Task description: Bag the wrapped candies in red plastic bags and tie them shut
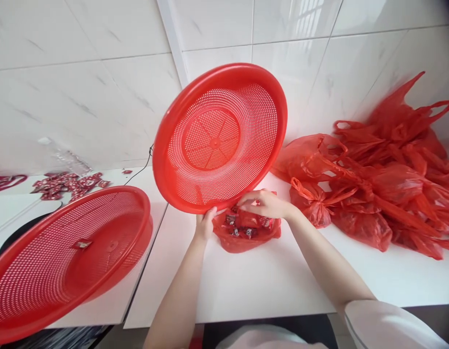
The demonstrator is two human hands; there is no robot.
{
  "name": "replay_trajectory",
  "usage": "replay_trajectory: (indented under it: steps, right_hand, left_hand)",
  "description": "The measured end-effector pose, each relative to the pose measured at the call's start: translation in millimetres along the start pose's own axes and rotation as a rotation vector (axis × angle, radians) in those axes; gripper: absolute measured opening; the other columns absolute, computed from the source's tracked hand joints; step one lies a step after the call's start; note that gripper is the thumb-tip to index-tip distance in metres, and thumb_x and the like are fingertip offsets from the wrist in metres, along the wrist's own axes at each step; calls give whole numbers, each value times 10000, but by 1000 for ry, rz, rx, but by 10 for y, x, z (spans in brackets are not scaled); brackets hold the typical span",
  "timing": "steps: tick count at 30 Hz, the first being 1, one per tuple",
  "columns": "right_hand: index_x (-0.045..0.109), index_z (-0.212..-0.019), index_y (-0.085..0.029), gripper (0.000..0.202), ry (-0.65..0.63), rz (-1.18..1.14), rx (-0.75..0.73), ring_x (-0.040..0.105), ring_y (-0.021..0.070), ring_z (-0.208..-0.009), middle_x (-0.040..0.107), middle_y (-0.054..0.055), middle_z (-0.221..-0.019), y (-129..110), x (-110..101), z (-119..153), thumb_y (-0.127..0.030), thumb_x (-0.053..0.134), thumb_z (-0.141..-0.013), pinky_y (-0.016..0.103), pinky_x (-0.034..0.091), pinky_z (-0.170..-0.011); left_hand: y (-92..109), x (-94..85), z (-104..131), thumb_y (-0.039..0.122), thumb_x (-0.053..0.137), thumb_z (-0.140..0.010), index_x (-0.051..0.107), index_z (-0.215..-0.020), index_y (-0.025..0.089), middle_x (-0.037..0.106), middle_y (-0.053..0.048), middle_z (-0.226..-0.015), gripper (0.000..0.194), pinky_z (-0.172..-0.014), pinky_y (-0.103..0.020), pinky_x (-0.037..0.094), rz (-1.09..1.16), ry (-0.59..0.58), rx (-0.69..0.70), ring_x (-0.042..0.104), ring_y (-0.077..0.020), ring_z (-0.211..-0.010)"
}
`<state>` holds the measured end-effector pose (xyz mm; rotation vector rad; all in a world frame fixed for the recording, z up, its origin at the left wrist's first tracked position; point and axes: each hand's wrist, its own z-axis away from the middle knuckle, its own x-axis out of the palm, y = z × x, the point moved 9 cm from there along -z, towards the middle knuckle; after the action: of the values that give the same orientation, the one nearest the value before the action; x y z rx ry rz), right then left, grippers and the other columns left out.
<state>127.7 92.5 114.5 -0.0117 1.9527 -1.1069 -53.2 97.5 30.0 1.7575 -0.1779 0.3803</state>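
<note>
The left hand [204, 224] grips the lower rim of a tilted basket [219, 138], held above the table's [268, 281] middle. Just beside it, the right hand [264, 203] pinches a candy-filled bag [246, 232]. Tied bags [384, 174] pile toward the right edge; a second basket [64, 257] overhangs the left front corner.

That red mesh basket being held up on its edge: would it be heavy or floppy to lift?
Probably light: the left hand alone holds the tilted red basket up by its rim. It looks fairly stiff, since the round shape stays true with no sag. Being round and standing on edge, it could roll or fall flat if let go.
</note>
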Motion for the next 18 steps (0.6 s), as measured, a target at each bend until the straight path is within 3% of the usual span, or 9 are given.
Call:
replay_trajectory:
  steps: [3,5,8,10,12,16,18]
  right_hand:
    - [706,-862,-180,379,162,3,306,678,202,-755,721,54,-777,296,-193,69,-491,497,-918,341,514,-778]
    - [693,-905,-168,409,262,-130,436,691,219,-772,725,78,-798,465,-256,115,-534,510,-900,358,534,-776]
    - [618,-1093,-183,376,391,-582,385,706,208,-857,727,98,-1011,524,-266,88,-491,560,-885,356,567,-801]
    - [580,-1110,-196,380,501,-827,328,714,197,-833,718,93,-1063,502,-318,91,-495,572,-875,354,590,-767]
    - [578,-1070,-200,379,614,-938,310,718,191,-796,724,82,-1036,467,-397,138,-515,584,-861,348,605,-732]
    - [614,-1001,-198,358,706,-951,320,718,196,-849,731,69,-986,369,-511,246,-515,629,-835,349,613,-768]
    - [636,-997,-196,350,697,-939,295,707,206,-919,726,71,-1013,315,-545,271,-504,642,-832,367,605,-820]
  left_hand:
    - [120,40,7,298,690,-707,627,-1096,219,696,-48,-1041,402,-823,-477,591,65,18,16,676,-260,-967]
    - [165,83,16,295,684,-700,608,-1119,237,693,-42,-1033,430,-801,-464,596,114,-2,-3,666,-258,-988]
    - [206,158,24,343,683,-701,603,-1106,238,693,-57,-1016,426,-779,-438,586,137,-97,-41,656,-259,-984]
    - [283,110,-2,422,671,-709,588,-1110,234,688,-83,-1010,450,-775,-412,568,138,-105,10,648,-259,-984]
    - [409,-166,-55,484,613,-740,535,-1158,237,679,-85,-970,492,-737,-359,541,123,91,135,650,-220,-903]
    - [617,-962,60,356,508,-774,394,-1196,231,623,-51,-992,455,-557,-228,407,-31,767,324,564,-104,-639]
    - [640,-1167,97,289,488,-749,377,-1112,232,569,-55,-1083,383,-509,-218,357,-69,918,310,536,-83,-604]
